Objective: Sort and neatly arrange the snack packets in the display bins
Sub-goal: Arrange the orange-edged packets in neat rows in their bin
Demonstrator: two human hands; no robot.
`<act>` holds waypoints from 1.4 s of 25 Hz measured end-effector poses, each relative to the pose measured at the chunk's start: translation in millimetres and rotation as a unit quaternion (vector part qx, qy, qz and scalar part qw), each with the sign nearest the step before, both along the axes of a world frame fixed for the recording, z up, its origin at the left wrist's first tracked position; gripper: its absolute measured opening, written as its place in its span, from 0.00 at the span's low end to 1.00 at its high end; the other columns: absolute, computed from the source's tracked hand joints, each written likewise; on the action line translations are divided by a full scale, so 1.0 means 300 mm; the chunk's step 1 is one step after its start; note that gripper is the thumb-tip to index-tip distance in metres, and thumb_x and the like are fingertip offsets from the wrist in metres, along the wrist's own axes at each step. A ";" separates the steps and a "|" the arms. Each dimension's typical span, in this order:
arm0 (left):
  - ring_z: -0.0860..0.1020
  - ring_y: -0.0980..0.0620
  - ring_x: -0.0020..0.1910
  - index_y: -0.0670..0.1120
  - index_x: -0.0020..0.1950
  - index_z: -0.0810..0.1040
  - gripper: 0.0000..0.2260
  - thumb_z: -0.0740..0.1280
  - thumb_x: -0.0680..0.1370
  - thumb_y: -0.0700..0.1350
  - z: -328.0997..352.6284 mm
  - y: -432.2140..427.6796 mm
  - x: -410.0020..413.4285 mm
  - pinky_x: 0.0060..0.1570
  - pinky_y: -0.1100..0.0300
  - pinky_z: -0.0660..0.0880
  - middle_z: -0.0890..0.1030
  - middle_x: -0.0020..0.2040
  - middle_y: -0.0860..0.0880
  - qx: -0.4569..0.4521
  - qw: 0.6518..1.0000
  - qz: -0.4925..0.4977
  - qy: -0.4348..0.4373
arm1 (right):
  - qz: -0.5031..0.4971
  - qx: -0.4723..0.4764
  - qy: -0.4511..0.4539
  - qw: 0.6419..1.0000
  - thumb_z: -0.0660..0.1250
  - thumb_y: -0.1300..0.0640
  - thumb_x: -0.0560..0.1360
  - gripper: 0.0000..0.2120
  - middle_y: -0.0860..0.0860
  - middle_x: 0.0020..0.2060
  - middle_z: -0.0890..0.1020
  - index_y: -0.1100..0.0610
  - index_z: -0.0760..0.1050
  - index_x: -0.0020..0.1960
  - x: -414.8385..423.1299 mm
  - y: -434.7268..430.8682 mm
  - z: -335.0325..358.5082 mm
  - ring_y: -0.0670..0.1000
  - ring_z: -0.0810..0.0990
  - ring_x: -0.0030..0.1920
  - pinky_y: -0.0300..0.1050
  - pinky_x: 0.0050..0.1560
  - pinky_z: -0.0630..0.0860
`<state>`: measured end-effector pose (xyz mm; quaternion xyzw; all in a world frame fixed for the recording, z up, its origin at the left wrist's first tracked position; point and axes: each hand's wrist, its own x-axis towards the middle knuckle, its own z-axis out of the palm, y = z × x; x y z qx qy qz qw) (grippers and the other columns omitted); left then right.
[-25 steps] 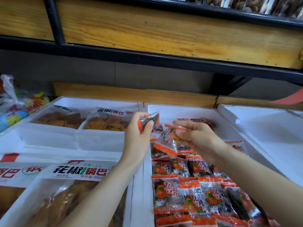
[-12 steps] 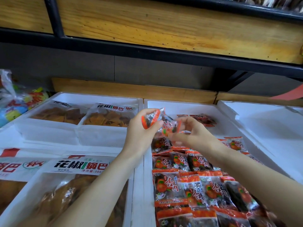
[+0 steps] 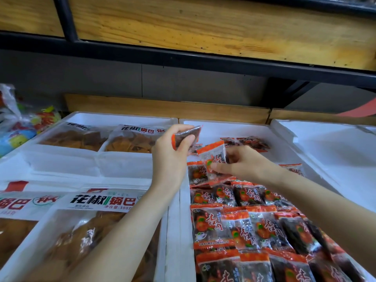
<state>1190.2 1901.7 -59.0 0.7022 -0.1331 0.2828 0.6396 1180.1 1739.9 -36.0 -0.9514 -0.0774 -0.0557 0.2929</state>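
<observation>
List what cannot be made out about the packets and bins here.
All in the head view:
1. Left packet, in the left hand: label turned away, partly under fingers.
2. Right packet, in the right hand: lower print under a fingertip.
3. Middle bin: whatever lies under the packet rows.
4. Right bin: far side, cut by the frame edge.

Soft, even indoor light with no hard shadows. The white foam bins (image 3: 329, 145) right of the right hand (image 3: 246, 165) are bright, nearly washed out; the recess under the shelf (image 3: 203, 31) above both hands is dim. Glare streaks the clear packets (image 3: 242, 233) below the right hand. The packet (image 3: 188, 136) in the left hand (image 3: 173, 157) is slightly blurred. Wide-angle distortion bows the shelf edge.
</observation>
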 end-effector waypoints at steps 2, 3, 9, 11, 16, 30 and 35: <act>0.80 0.54 0.51 0.50 0.53 0.78 0.08 0.66 0.78 0.39 0.002 0.001 -0.002 0.50 0.53 0.80 0.82 0.50 0.51 -0.001 1.000 0.011 -0.004 | -0.011 0.016 0.038 0.999 0.67 0.44 0.73 0.19 0.52 0.32 0.80 0.61 0.75 0.38 -0.003 0.023 -0.034 0.51 0.79 0.33 0.42 0.35 0.72; 0.80 0.54 0.51 0.50 0.53 0.79 0.08 0.66 0.78 0.39 0.001 -0.002 -0.001 0.50 0.52 0.80 0.82 0.50 0.51 0.002 1.000 0.009 -0.006 | -0.002 0.012 0.060 0.998 0.65 0.46 0.76 0.18 0.51 0.30 0.80 0.62 0.75 0.38 -0.009 0.038 -0.055 0.48 0.81 0.30 0.38 0.32 0.73; 0.80 0.54 0.50 0.50 0.52 0.78 0.08 0.66 0.78 0.38 -0.009 -0.011 -0.003 0.50 0.51 0.80 0.80 0.48 0.54 0.027 0.999 0.008 -0.015 | -0.008 -0.105 0.001 0.994 0.59 0.45 0.79 0.26 0.62 0.27 0.77 0.61 0.68 0.29 -0.024 0.067 -0.071 0.52 0.72 0.23 0.39 0.22 0.64; 0.80 0.54 0.50 0.50 0.52 0.78 0.08 0.66 0.78 0.38 -0.013 -0.009 0.000 0.50 0.50 0.80 0.80 0.47 0.54 0.027 1.000 0.005 -0.014 | -0.035 -0.156 -0.003 0.987 0.59 0.40 0.77 0.28 0.52 0.23 0.75 0.58 0.67 0.27 -0.029 0.059 -0.066 0.49 0.69 0.23 0.40 0.25 0.64; 0.79 0.55 0.51 0.51 0.53 0.77 0.09 0.66 0.78 0.38 -0.030 -0.018 0.005 0.51 0.51 0.80 0.80 0.47 0.56 0.047 0.999 -0.009 -0.014 | -0.051 -0.182 0.017 0.982 0.56 0.36 0.76 0.29 0.50 0.30 0.82 0.55 0.69 0.25 -0.037 0.045 -0.098 0.49 0.77 0.32 0.40 0.34 0.70; 0.65 0.63 0.67 0.46 0.67 0.75 0.20 0.64 0.75 0.47 -0.062 -0.126 -0.147 0.67 0.69 0.60 0.71 0.64 0.58 0.341 0.907 -0.207 -0.132 | -0.018 0.420 0.130 0.898 0.58 0.54 0.80 0.13 0.54 0.36 0.83 0.61 0.77 0.48 -0.268 -0.096 0.031 0.48 0.82 0.34 0.40 0.37 0.81; 0.67 0.65 0.67 0.55 0.58 0.77 0.18 0.61 0.72 0.60 -0.046 -0.110 -0.225 0.66 0.69 0.62 0.71 0.63 0.64 0.245 0.932 -0.264 -0.029 | 0.035 0.492 0.160 0.855 0.60 0.58 0.79 0.10 0.54 0.34 0.81 0.64 0.77 0.48 -0.329 -0.128 0.024 0.47 0.82 0.33 0.37 0.36 0.81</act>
